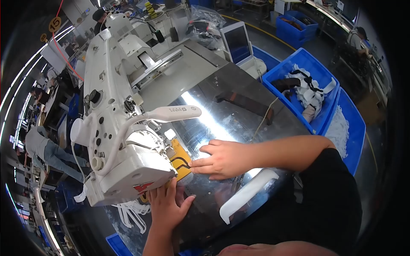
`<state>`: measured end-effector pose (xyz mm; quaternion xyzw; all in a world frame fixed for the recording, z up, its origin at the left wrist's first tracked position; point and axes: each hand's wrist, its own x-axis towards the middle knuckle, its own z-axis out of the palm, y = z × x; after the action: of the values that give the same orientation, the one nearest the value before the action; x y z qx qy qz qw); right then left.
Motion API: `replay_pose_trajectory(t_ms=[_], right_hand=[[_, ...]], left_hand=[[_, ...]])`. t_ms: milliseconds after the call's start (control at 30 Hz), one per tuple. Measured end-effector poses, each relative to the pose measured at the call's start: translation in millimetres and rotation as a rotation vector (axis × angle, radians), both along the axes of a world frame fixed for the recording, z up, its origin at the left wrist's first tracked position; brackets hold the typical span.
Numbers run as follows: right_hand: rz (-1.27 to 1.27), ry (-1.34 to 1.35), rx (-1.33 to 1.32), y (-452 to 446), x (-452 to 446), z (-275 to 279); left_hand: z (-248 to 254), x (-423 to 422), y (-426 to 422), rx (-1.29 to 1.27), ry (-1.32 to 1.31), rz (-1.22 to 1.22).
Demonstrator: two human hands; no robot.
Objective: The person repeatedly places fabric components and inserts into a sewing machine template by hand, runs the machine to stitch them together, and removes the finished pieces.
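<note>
A white industrial sewing machine [124, 162] stands at the left, its head over a yellow plate [181, 150] with a dark curved strip [181, 161] on it. My right hand [222, 159] lies palm down, fingers stretched out, fingertips at the plate's right edge beside the strip. My left hand [167, 208] is flat in front of the machine head, thumb spread and fingertips partly hidden under the head's edge. Neither hand visibly holds anything. A white curved piece [248, 195] rests near the table's front edge, close to my right forearm.
A dark brown strip [244, 105] and a thin cord lie on the shiny metal table [205, 94]. A screen [237, 42] stands behind. Blue bins [318, 123] with white and dark pieces stand at the right. White strips [131, 213] lie below the machine. Other people work farther off.
</note>
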<state>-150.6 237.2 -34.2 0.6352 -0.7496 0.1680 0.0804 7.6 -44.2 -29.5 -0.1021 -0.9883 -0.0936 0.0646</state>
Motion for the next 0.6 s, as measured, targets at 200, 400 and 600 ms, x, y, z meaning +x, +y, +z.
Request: replay_pose_trajectory(t_ms=[200, 400, 600], right_hand=[[0.001, 0.019, -0.015, 1.4, -1.6, -9.7], [-0.005, -0.049, 0.101, 2.4, -0.4, -7.2], [-0.003, 0.020, -0.010, 2.1, -1.9, -11.7]], left_hand=[[-0.9, 1.5, -3.2, 0.021, 0.009, -0.009], [-1.5, -1.1, -8.8, 0.011, 0.006, 0.007], [-0.2, -1.7, -9.3, 0.022, -0.033, 0.053]])
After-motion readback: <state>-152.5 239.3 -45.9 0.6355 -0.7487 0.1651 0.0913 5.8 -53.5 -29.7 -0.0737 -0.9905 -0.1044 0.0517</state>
